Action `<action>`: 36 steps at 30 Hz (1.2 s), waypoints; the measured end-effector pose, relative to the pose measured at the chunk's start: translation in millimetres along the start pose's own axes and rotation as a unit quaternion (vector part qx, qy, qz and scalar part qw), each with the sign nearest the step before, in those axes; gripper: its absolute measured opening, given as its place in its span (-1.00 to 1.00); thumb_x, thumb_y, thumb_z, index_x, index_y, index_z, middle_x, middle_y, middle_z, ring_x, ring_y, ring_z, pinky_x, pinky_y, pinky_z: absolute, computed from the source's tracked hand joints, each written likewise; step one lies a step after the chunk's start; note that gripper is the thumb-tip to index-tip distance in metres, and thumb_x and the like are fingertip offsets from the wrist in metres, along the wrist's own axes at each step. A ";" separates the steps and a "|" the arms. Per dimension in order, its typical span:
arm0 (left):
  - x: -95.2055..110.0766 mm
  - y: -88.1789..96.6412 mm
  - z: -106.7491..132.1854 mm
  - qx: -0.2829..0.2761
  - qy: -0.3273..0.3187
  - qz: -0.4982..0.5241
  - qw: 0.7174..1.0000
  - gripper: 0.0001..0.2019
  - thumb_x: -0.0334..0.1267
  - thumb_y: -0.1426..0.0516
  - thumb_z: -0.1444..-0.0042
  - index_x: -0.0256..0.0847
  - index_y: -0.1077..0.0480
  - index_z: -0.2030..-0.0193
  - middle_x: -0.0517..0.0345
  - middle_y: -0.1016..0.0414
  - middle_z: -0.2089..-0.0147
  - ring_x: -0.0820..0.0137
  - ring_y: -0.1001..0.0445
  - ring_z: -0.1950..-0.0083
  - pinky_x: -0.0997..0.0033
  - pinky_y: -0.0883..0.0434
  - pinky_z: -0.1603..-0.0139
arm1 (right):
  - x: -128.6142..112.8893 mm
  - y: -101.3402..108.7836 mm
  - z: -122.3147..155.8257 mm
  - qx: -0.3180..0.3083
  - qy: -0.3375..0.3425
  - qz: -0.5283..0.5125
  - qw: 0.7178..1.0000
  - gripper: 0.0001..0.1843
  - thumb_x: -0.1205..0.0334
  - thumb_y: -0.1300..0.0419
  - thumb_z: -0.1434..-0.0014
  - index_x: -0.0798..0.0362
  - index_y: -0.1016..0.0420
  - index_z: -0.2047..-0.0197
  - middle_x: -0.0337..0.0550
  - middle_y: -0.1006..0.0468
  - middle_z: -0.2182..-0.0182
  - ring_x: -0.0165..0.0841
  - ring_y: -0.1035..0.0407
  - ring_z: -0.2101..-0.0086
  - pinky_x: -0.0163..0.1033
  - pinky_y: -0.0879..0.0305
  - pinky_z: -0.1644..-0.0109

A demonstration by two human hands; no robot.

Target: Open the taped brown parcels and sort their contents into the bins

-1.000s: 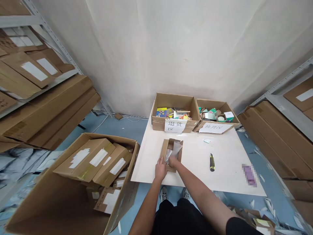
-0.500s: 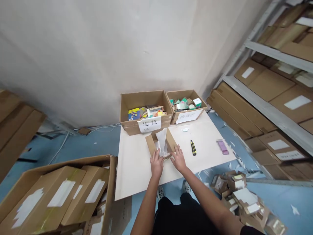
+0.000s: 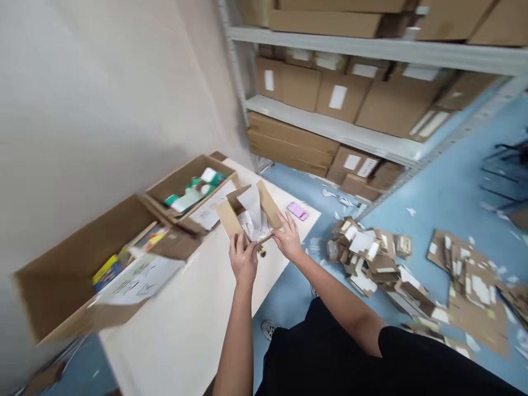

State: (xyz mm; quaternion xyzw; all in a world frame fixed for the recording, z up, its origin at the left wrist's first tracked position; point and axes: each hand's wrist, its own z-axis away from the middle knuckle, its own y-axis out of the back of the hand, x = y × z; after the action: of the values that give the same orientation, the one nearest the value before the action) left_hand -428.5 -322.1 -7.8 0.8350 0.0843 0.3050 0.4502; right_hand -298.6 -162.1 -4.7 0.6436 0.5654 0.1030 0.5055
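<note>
A small open cardboard box (image 3: 231,218) with crumpled white paper (image 3: 252,217) sticking out is held up over the white table (image 3: 198,324). My left hand (image 3: 243,261) grips its near left side. My right hand (image 3: 287,238) clasps its right side, fingers pressed on the flap. A yellow-and-black utility knife (image 3: 261,252) lies on the table just under the box, mostly hidden by my hands.
Two open cartons with paper labels stand on the table by the wall: a near one (image 3: 61,286) and a far one (image 3: 185,190) with small packages. A purple item (image 3: 297,210) lies near the table's edge. Flattened boxes (image 3: 371,258) litter the blue floor. Shelves of cartons (image 3: 346,99) stand ahead.
The view has swung sharply to the right, towards the shelves and floor pile. Both hands have lifted the small box off the table and carried it rightwards.
</note>
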 end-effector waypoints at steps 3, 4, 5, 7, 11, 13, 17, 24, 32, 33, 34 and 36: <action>73.0 -68.0 -46.1 -0.053 -0.064 0.022 0.996 -0.84 -0.21 -0.24 -0.26 -0.02 -0.64 0.08 0.10 -0.27 -0.51 -0.05 -0.01 -0.60 -0.24 -0.22 -0.49 | 92.9 47.0 8.5 -0.001 -0.073 0.030 0.997 -0.83 0.32 -0.26 -0.31 -0.01 -0.66 0.07 -0.09 -0.04 -0.53 -0.03 0.36 -0.53 0.28 0.03 -0.48; 99.9 -91.2 -58.9 -0.071 -0.088 0.029 0.993 -0.85 -0.22 -0.23 -0.27 -0.02 -0.64 0.10 0.12 -0.28 -0.50 -0.03 -0.02 -0.60 -0.23 -0.23 -0.49 | 124.1 63.6 15.3 0.000 -0.099 0.041 0.994 -0.83 0.33 -0.25 -0.32 -0.01 -0.66 0.07 -0.09 -0.04 -0.53 -0.04 0.35 -0.53 0.27 0.02 -0.47; 127.5 -114.2 -70.1 -0.089 -0.112 0.036 0.989 -0.85 -0.23 -0.22 -0.28 -0.03 -0.65 0.12 0.12 -0.29 -0.50 -0.02 -0.03 -0.59 -0.21 -0.24 -0.49 | 154.4 80.6 24.0 0.001 -0.127 0.054 0.990 -0.83 0.33 -0.25 -0.32 -0.01 -0.66 0.08 -0.09 -0.06 -0.53 -0.04 0.34 -0.53 0.27 0.00 -0.46; 184.0 -158.1 -86.4 -0.123 -0.162 0.049 0.978 -0.83 -0.24 -0.19 -0.30 -0.04 -0.66 0.15 0.11 -0.32 -0.48 0.00 -0.06 -0.58 -0.17 -0.26 -0.48 | 210.4 115.4 46.7 0.011 -0.188 0.079 0.979 -0.84 0.31 -0.26 -0.32 -0.01 -0.66 0.09 -0.07 -0.10 -0.51 -0.01 0.32 -0.52 0.28 -0.02 -0.45; 296.5 -233.7 -94.6 -0.179 -0.252 0.080 0.948 -0.80 -0.24 -0.16 -0.33 -0.05 -0.66 0.16 0.09 -0.37 -0.44 0.02 -0.10 -0.57 -0.14 -0.29 -0.45 | 294.7 184.7 106.6 0.048 -0.301 0.136 0.943 -0.84 0.32 -0.27 -0.29 -0.02 -0.67 0.09 -0.08 -0.13 -0.50 0.05 0.31 -0.51 0.31 0.00 -0.45; 350.1 -264.2 -89.8 -0.213 -0.291 0.097 0.928 -0.81 -0.23 -0.16 -0.33 -0.06 -0.66 0.15 0.08 -0.36 -0.45 0.02 -0.11 -0.56 -0.14 -0.31 -0.44 | 322.0 217.1 137.9 0.076 -0.342 0.176 0.920 -0.82 0.34 -0.25 -0.30 -0.02 -0.66 0.10 -0.09 -0.13 -0.50 0.06 0.31 -0.51 0.31 -0.02 -0.45; 446.0 -308.7 -74.9 -0.274 -0.352 0.127 0.886 -0.82 -0.25 -0.18 -0.31 -0.07 -0.65 0.12 0.09 -0.30 -0.49 0.01 -0.08 -0.57 -0.14 -0.33 -0.41 | 360.2 272.0 189.8 0.130 -0.411 0.245 0.868 -0.78 0.38 -0.21 -0.28 -0.03 -0.66 0.11 -0.15 -0.05 -0.53 0.11 0.34 -0.51 0.35 -0.02 -0.44; 518.3 -329.5 -58.0 -0.320 -0.397 0.164 0.844 -0.62 -0.41 -0.08 -0.29 -0.05 -0.58 -0.13 0.09 -0.18 -0.55 0.04 -0.07 -0.57 -0.19 -0.28 -0.46 | 411.2 315.6 242.2 0.166 -0.501 0.263 0.807 -0.47 0.43 -0.14 -0.17 -0.03 -0.57 -0.19 -0.03 -0.05 -0.53 0.15 0.32 -0.51 0.50 0.05 -0.42; 449.5 -310.2 -83.1 -0.309 -0.327 0.135 0.883 -0.50 -0.38 -0.13 -0.26 0.02 -0.46 -0.31 0.14 -0.13 -0.58 0.10 -0.10 -0.56 -0.07 -0.26 -0.50 | 411.7 281.3 193.0 0.161 -0.403 0.205 0.877 -0.53 0.31 -0.12 -0.25 0.06 -0.52 -0.21 0.07 -0.15 -0.47 0.06 0.07 -0.46 0.29 -0.16 -0.41; 438.0 -304.0 -88.7 -0.300 -0.310 0.122 0.894 -0.49 -0.37 -0.14 -0.26 0.02 -0.44 -0.33 0.12 -0.12 -0.58 0.08 -0.10 -0.56 -0.09 -0.26 -0.49 | 407.4 274.6 177.6 0.157 -0.382 0.193 0.890 -0.54 0.30 -0.13 -0.26 0.05 -0.51 -0.22 0.07 -0.13 -0.48 0.06 0.08 -0.46 0.29 -0.15 -0.41; 426.2 -296.7 -94.2 -0.290 -0.291 0.108 0.905 -0.48 -0.34 -0.16 -0.26 0.02 -0.41 -0.36 0.10 -0.12 -0.58 0.06 -0.09 -0.56 -0.11 -0.26 -0.48 | 402.1 267.6 161.4 0.155 -0.360 0.179 0.903 -0.54 0.29 -0.14 -0.27 0.05 -0.50 -0.22 0.07 -0.10 -0.49 0.05 0.09 -0.47 0.28 -0.14 -0.42; 400.9 -279.4 -104.1 -0.266 -0.251 0.081 0.927 -0.44 -0.28 -0.18 -0.26 0.00 -0.35 -0.41 0.05 -0.11 -0.58 0.01 -0.07 -0.57 -0.14 -0.25 -0.47 | 388.2 252.0 127.9 0.150 -0.312 0.144 0.927 -0.53 0.26 -0.17 -0.27 0.03 -0.49 -0.24 0.07 -0.05 -0.51 0.06 0.12 -0.47 0.29 -0.12 -0.43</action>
State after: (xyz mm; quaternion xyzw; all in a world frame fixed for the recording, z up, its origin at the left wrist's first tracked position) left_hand -131.3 79.5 -15.9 0.7376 -0.1841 0.1317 0.6362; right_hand 80.4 130.5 -41.6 0.7858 0.2894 -0.1170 0.5339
